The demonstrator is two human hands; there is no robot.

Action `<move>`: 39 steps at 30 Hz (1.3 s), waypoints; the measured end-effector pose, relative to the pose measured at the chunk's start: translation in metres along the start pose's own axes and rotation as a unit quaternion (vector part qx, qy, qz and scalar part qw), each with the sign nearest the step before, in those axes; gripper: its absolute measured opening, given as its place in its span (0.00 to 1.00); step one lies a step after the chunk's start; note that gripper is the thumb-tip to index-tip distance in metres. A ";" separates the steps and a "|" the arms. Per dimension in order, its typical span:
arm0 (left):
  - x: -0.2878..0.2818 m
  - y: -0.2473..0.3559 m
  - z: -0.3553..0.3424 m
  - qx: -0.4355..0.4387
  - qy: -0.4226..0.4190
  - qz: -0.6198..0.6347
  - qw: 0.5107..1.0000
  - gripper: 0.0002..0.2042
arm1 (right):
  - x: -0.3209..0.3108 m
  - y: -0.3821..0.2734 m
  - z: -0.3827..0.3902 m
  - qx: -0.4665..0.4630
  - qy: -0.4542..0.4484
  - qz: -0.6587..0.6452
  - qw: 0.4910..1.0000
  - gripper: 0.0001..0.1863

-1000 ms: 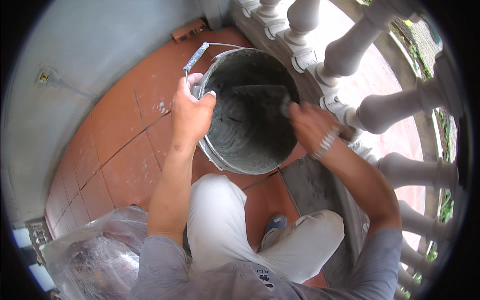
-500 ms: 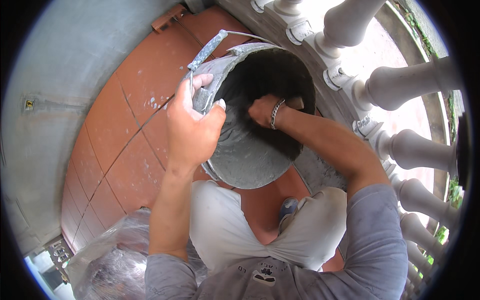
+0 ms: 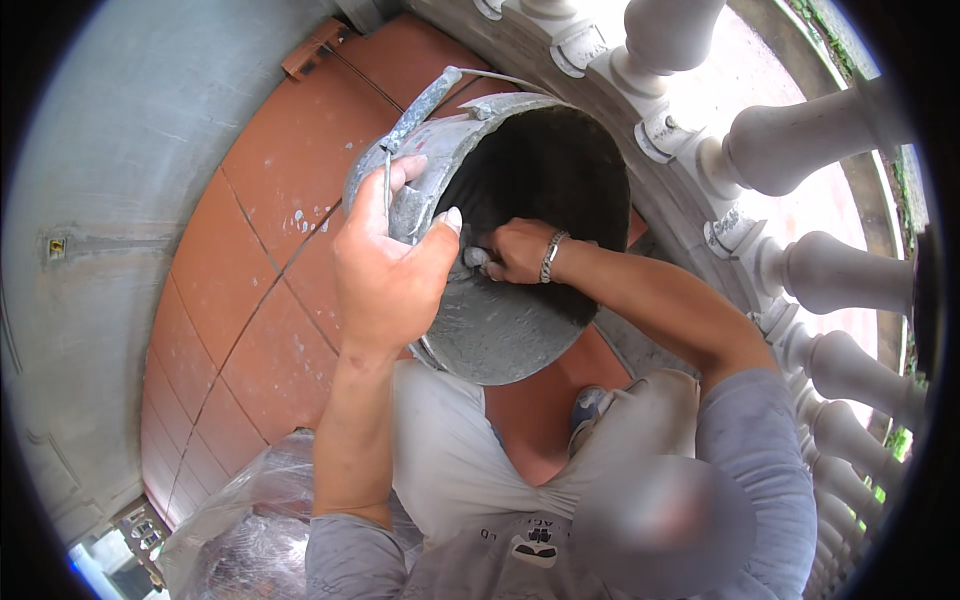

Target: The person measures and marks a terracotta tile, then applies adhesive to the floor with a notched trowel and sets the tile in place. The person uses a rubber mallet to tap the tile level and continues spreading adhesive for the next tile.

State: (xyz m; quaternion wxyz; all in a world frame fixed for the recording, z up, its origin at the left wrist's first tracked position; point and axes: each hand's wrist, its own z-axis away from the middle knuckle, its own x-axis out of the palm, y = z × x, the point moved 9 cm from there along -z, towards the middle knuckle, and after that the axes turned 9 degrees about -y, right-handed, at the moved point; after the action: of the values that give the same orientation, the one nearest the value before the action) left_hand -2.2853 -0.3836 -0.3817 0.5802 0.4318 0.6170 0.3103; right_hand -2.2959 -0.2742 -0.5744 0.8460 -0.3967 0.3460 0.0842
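1. While the left hand [image 3: 390, 270] steadies the rim at its left side, the bucket [image 3: 515, 340] leans with its mouth toward the person, above and just beyond the knees.
2. Left fingers: closed on the bucket wall, thumb over the rim, the other fingers along the outer face.
3. Bucket handle [image 3: 423, 107]: raised at the upper left of the bucket; its wire runs down beside the left fingers.
4. Right hand [image 3: 520, 250]: inside the bucket mouth, palm down, near the left thumb. A metal bracelet [image 3: 553, 257] circles the wrist.
5. Right fingers: curled closely around a grey-coated piece [image 3: 475, 257]. Its kind cannot be told, as the hand covers most of it.
6. Bucket interior: grey residue coats the lower inner wall; the depth is dark, and its contents cannot be told.
7. Floor: reddish tiles [image 3: 270, 370], spotted with pale splashes left of the bucket.
8. Surroundings: a balustrade [image 3: 800, 145] with pale turned posts stands at the right, a grey wall [image 3: 150, 130] at the left, and a plastic-wrapped bundle [image 3: 250, 530] beside the left forearm.
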 end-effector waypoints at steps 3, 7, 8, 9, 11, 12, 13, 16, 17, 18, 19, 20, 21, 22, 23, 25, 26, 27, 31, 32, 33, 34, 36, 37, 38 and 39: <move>-0.005 -0.004 0.000 -0.016 0.011 -0.013 1.000 0.22 | -0.017 -0.010 0.019 -0.006 0.002 -0.029 1.000 0.15; -0.009 -0.013 -0.012 -0.017 -0.013 -0.005 1.000 0.21 | -0.039 -0.003 0.080 0.011 0.031 -0.089 0.995 0.15; -0.010 -0.018 -0.017 -0.026 -0.028 0.029 0.999 0.20 | -0.043 0.002 0.105 0.016 0.056 -0.108 0.992 0.15; -0.014 -0.019 -0.016 -0.028 -0.031 0.065 0.997 0.19 | -0.045 0.006 0.134 0.017 0.081 -0.127 0.988 0.15; -0.023 -0.021 -0.020 -0.035 -0.036 0.078 0.996 0.19 | -0.047 0.016 0.194 0.032 0.142 -0.151 0.978 0.17; -0.027 -0.022 -0.025 -0.038 -0.038 0.088 0.995 0.20 | -0.050 0.019 0.228 0.031 0.186 -0.157 0.969 0.18; -0.030 -0.022 -0.026 -0.040 -0.037 0.074 0.996 0.20 | -0.043 0.030 0.256 0.078 0.208 -0.152 0.963 0.19; -0.031 -0.028 -0.032 -0.065 -0.044 0.085 0.993 0.19 | -0.006 0.057 0.326 0.191 0.288 -0.121 0.931 0.19; -0.030 -0.026 -0.036 -0.060 -0.049 0.055 0.995 0.20 | 0.014 0.066 0.345 0.233 0.309 -0.110 0.916 0.18; -0.029 -0.029 -0.037 -0.067 -0.046 0.059 0.995 0.21 | 0.036 0.075 0.358 0.265 0.327 -0.083 0.903 0.18; -0.029 -0.028 -0.039 -0.072 -0.039 0.062 0.995 0.21 | 0.058 0.085 0.366 0.294 0.345 -0.053 0.890 0.17; -0.025 -0.026 -0.040 -0.056 -0.048 0.081 0.994 0.21 | 0.081 0.097 0.371 0.323 0.362 -0.023 0.874 0.17; -0.024 -0.027 -0.044 -0.069 -0.048 0.056 0.995 0.22 | 0.108 0.117 0.369 0.372 0.346 -0.018 0.861 0.16; -0.021 -0.027 -0.045 -0.070 -0.051 0.053 0.995 0.22 | 0.130 0.141 0.364 0.418 0.330 -0.011 0.846 0.16; -0.019 -0.025 -0.046 -0.072 -0.056 0.049 0.995 0.22 | 0.157 0.163 0.365 0.490 0.285 -0.029 0.823 0.15; -0.016 -0.022 -0.045 -0.071 -0.064 0.039 0.995 0.22 | 0.186 0.179 0.355 0.488 0.255 -0.035 0.834 0.15; -0.014 -0.020 -0.046 -0.067 -0.064 0.030 0.995 0.22 | 0.201 0.191 0.352 0.515 0.213 -0.058 0.828 0.15; -0.013 -0.018 -0.047 -0.060 -0.070 0.027 0.995 0.22 | 0.203 0.181 0.353 0.504 0.264 -0.038 0.822 0.15; -0.010 -0.018 -0.048 -0.070 -0.086 0.003 0.994 0.21 | 0.210 0.172 0.369 0.522 0.324 -0.045 0.788 0.12; -0.011 -0.018 -0.049 -0.068 -0.081 -0.005 0.994 0.21 | 0.216 0.175 0.369 0.532 0.305 -0.059 0.787 0.13; -0.014 -0.019 -0.047 -0.075 -0.065 -0.014 0.995 0.21 | 0.218 0.175 0.371 0.537 0.311 -0.052 0.783 0.14; -0.013 -0.018 -0.047 -0.068 -0.069 -0.009 0.995 0.21 | 0.231 0.181 0.363 0.543 0.258 -0.076 0.796 0.13; -0.013 -0.017 -0.045 -0.063 -0.058 -0.006 0.996 0.21 | 0.255 0.185 0.344 0.546 0.186 -0.097 0.811 0.12; -0.014 -0.017 -0.044 -0.071 -0.049 -0.007 0.996 0.21 | 0.259 0.180 0.340 0.532 0.204 -0.096 0.816 0.12; -0.014 -0.016 -0.043 -0.074 -0.042 -0.011 0.996 0.21 | 0.268 0.171 0.335 0.521 0.209 -0.105 0.821 0.11; -0.014 -0.013 -0.043 -0.069 -0.040 -0.018 0.997 0.21 | 0.278 0.164 0.332 0.514 0.206 -0.120 0.824 0.11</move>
State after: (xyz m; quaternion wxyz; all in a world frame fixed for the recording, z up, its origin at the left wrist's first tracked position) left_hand -2.3308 -0.3966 -0.3816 0.6385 0.3916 0.5777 0.3244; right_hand -1.9844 0.0410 -0.7085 0.8396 0.0494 0.4551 -0.2925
